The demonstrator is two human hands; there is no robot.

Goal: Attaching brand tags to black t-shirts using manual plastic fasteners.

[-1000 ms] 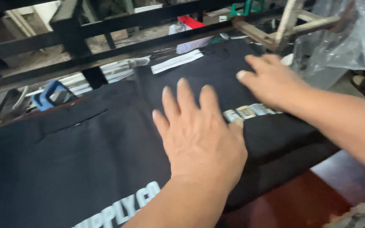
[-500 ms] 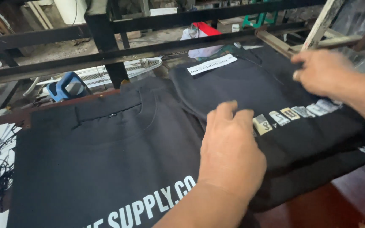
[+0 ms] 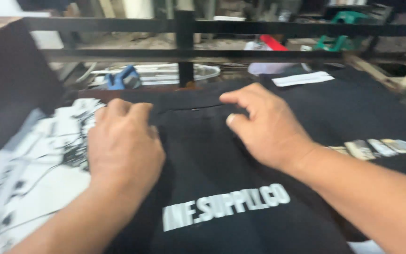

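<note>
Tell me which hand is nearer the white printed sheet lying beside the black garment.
Left. The left hand rests at the black garment's left edge, right beside the white printed sheet. The right hand lies further right on the garment's middle, apart from the sheet.

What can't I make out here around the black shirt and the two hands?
Head view only:
- Left hand: fingertips curl over the black shirt collar edge, so the grip is hidden.
- Right hand: covers the fabric beneath it.
- White printed sheet: motion-blurred, cut off by the left edge.
- Shirt hem: cut off by the bottom edge.
- Blue object: behind the black rail, too blurred to identify.
</note>
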